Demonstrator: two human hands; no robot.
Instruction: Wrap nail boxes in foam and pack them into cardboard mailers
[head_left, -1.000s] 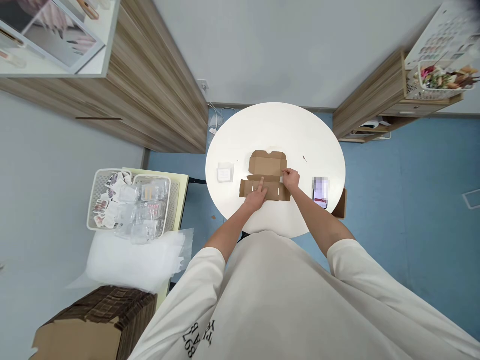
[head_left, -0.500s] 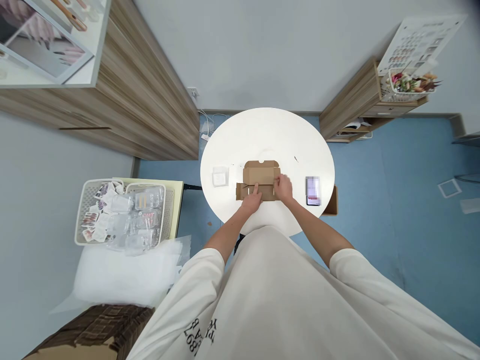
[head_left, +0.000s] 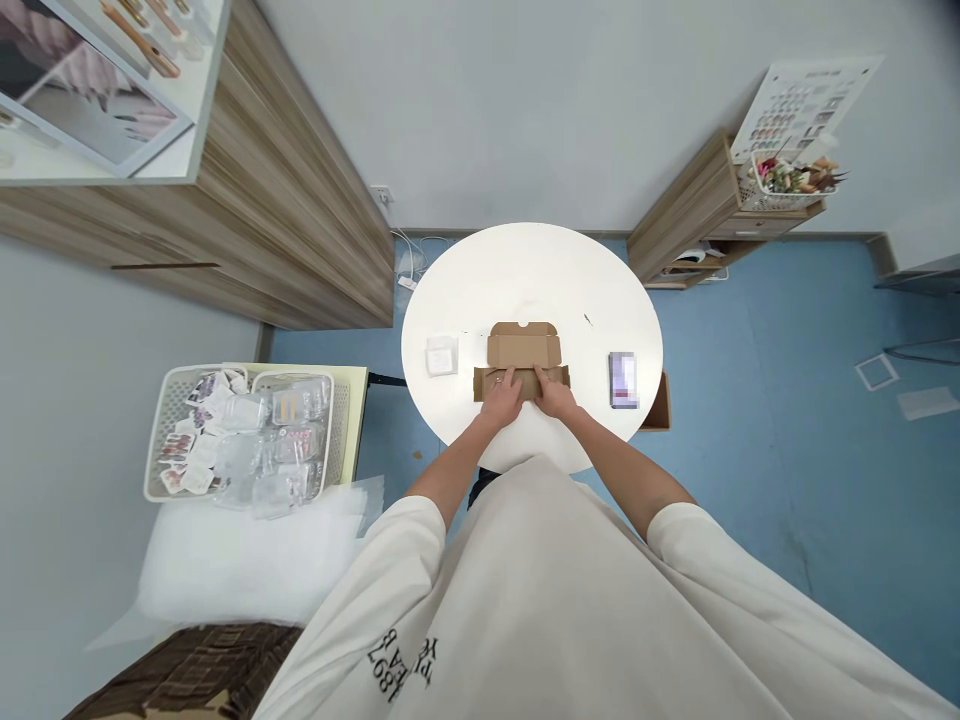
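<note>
A brown cardboard box (head_left: 523, 351), partly folded, lies on the white oval table (head_left: 525, 265). Its lid panel with a small notch is spread toward the far side, and side flaps stick out left and right of the near part. My left hand (head_left: 502, 400) is closed on the left half of that near part, index finger stretched across it. On the right half my right hand (head_left: 556, 398) grips the same part, its fingers pointing at the fold. Palms and thumbs cover the box's near edge, so it is hidden.
Left of the box lies a small clear-and-white packet (head_left: 442, 356); on the right, a phone (head_left: 623, 380). White baskets (head_left: 154, 440) of bagged goods stand at my left. A wooden cabinet (head_left: 315, 200) rises behind them. An open carton (head_left: 660, 405) sits on the floor under the table's right edge.
My right hand has moved left and nearer me, from the right end of the fold onto the near part, uncovering the right side flap. My left hand stays in about the same place.
</note>
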